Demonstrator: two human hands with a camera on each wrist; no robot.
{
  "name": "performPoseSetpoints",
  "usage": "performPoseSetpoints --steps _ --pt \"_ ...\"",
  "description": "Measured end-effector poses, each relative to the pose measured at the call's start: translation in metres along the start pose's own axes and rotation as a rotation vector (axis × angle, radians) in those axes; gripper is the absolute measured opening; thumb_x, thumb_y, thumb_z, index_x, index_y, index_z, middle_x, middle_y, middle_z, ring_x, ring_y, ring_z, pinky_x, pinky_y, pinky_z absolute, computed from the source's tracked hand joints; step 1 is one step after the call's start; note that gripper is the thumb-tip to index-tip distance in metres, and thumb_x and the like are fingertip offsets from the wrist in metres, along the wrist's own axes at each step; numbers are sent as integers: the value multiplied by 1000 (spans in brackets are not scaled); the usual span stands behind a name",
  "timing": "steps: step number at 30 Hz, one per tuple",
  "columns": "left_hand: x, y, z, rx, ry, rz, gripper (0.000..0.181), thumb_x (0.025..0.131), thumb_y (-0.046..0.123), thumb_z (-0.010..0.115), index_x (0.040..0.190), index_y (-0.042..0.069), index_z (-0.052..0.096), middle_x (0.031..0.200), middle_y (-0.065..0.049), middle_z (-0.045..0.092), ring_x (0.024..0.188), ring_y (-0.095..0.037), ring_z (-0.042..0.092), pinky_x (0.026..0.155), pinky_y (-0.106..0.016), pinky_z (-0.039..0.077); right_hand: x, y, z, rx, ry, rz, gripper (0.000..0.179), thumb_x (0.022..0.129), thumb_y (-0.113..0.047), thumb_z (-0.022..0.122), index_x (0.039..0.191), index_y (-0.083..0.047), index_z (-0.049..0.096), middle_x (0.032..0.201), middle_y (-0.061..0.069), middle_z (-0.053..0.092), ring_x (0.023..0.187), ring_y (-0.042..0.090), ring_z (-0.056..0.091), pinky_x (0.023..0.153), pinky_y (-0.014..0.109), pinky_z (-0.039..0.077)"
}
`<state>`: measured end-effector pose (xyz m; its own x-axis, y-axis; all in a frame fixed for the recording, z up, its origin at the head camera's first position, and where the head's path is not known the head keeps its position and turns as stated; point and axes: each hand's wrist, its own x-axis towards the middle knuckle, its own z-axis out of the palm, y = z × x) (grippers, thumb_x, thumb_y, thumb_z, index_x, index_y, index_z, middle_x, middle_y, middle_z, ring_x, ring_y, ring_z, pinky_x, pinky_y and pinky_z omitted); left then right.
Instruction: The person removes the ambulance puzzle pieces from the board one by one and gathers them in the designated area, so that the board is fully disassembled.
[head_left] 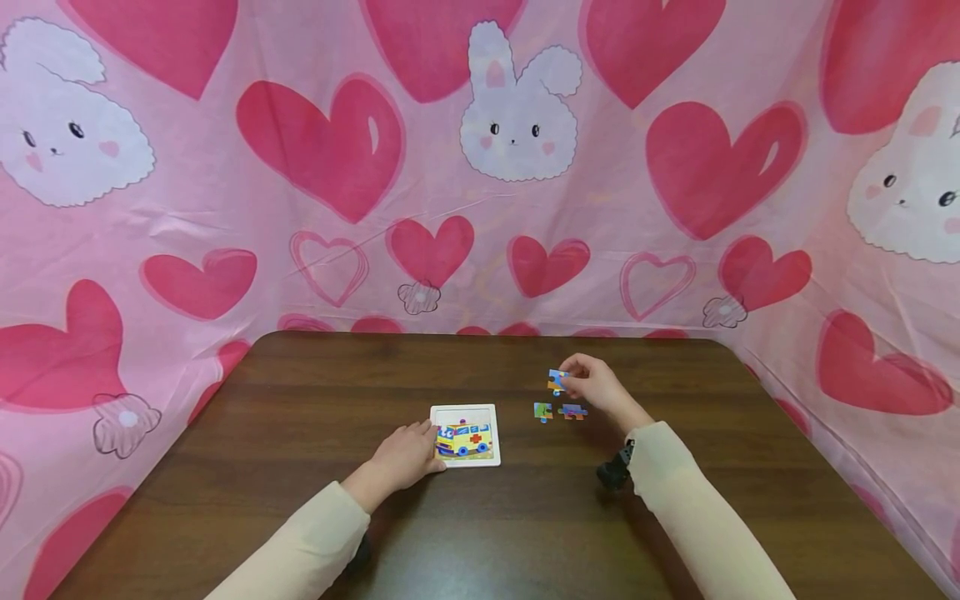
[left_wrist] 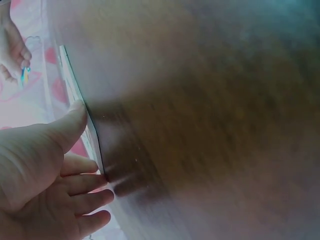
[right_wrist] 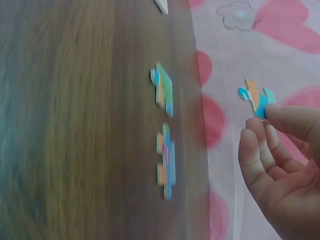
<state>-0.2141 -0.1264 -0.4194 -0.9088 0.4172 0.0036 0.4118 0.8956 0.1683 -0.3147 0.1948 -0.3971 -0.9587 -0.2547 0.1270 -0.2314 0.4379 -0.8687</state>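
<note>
Pinching one puzzle piece (head_left: 556, 379) in our right fingers (right_wrist: 253, 151), we hold it beyond and right of the board (head_left: 483, 416) — our left fingers (left_wrist: 85, 184), spread, rest against its left edge.

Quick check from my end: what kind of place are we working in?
Likely an indoor tabletop workspace: a wood-grain table, pink heart-and-rabbit fabric behind it and at both sides, and a white puzzle tray.
</note>
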Motion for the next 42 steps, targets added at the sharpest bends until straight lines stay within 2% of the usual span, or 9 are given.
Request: performPoseSetpoints --steps 6,15,22,29,42 --pt "1 -2 1 18 2 14 60 81 34 69 120 -10 54 127 -26 49 117 -39 46 98 -47 34 -6 9 -15 6 4 13 15 87 1 60 100 7 56 75 10 53 65 18 56 63 32 52" --pt "-1 -2 2 12 2 16 60 81 34 69 120 -9 54 128 -25 49 118 -39 45 98 -48 34 -16 22 -35 -15 -24 65 18 88 -1 59 102 9 54 78 11 53 68 21 57 65 33 53" --pt "-2 -1 1 30 7 23 59 81 35 69 118 -10 55 126 -25 50 117 -38 47 97 -47 35 -22 38 -45 -58 -43 115 17 89 -1 58 101 11 55 77 10 53 67 18 57 63 32 53" --pt "-2 -1 0 55 11 31 59 81 35 68 118 -10 56 126 -24 51 116 -38 48 97 -46 36 -29 45 -50 -74 -46 160 16 88 1 58 100 11 56 74 9 52 65 19 54 61 30 51" --pt "0 -3 3 52 -2 24 60 82 36 68 119 -9 56 127 -24 50 117 -38 47 97 -47 35 -29 53 -47 -132 -71 166 14 87 4 56 97 13 57 72 7 52 62 17 52 58 30 50"
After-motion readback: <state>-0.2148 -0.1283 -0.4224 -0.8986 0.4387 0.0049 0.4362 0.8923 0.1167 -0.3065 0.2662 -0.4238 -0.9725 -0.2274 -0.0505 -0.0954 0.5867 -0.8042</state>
